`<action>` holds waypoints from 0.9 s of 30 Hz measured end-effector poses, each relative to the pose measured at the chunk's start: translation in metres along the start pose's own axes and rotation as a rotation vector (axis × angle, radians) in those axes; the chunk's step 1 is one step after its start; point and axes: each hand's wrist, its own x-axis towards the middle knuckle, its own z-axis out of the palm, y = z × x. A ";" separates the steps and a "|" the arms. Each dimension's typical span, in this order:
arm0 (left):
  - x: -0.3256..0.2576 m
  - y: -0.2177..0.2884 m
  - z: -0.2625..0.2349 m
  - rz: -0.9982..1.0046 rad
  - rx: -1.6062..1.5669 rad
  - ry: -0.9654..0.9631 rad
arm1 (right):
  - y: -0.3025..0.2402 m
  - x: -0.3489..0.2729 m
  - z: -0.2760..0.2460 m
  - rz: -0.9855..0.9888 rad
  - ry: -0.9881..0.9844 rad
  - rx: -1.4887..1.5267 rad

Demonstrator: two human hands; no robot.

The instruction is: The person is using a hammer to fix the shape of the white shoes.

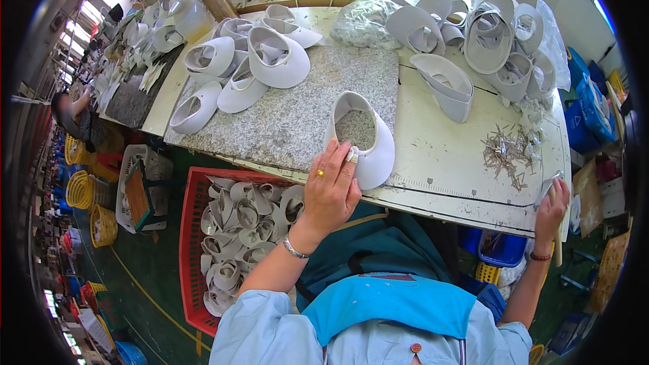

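My left hand (332, 186), with a ring and a bracelet, grips the near left edge of a white shoe upper (376, 157). The piece has an open oval collar and rests at the front of a speckled grey stone slab (318, 105). Something small and white is wrapped at one fingertip. My right hand (551, 213) is off the table's right edge, closed around the wooden handle of a hammer (558, 251). The hammer's head is partly hidden by the fingers. Near it, a pile of small thin nails (512, 152) lies scattered on the table.
Several finished-looking white uppers (278, 57) sit at the slab's far left. More white uppers (489, 30) are stacked at the back right beside a clear plastic bag (365, 21). Below the table's left front stands a red basket (191, 230) full of white pieces. A person (78, 115) is at far left.
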 end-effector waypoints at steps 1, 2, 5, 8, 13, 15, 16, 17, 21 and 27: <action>-0.001 0.001 0.001 0.004 0.012 -0.005 | 0.028 -0.012 0.000 -0.004 0.000 -0.005; -0.001 0.001 0.002 0.003 0.003 -0.002 | 0.052 -0.024 0.004 0.107 -0.084 -0.095; -0.003 0.002 -0.001 -0.006 0.041 -0.015 | 0.063 -0.023 0.007 0.201 -0.195 -0.172; -0.002 0.000 0.000 0.004 0.042 -0.006 | 0.072 -0.017 0.009 0.169 -0.187 -0.153; -0.004 0.001 0.002 -0.016 0.058 -0.016 | -0.005 0.023 -0.019 0.428 -0.146 0.770; -0.007 0.000 0.006 -0.022 0.062 -0.015 | -0.086 0.030 -0.020 0.425 -0.159 1.023; -0.007 -0.001 0.006 -0.032 0.071 -0.008 | -0.115 0.036 -0.022 0.433 -0.355 1.266; -0.009 -0.001 0.007 -0.038 0.071 -0.007 | -0.148 0.038 -0.018 0.367 -0.498 1.379; -0.011 -0.003 0.009 -0.043 0.043 0.013 | -0.263 0.045 -0.003 0.531 -1.047 1.414; -0.014 -0.004 0.015 -0.051 0.023 0.055 | -0.305 0.043 0.035 0.550 -1.247 1.388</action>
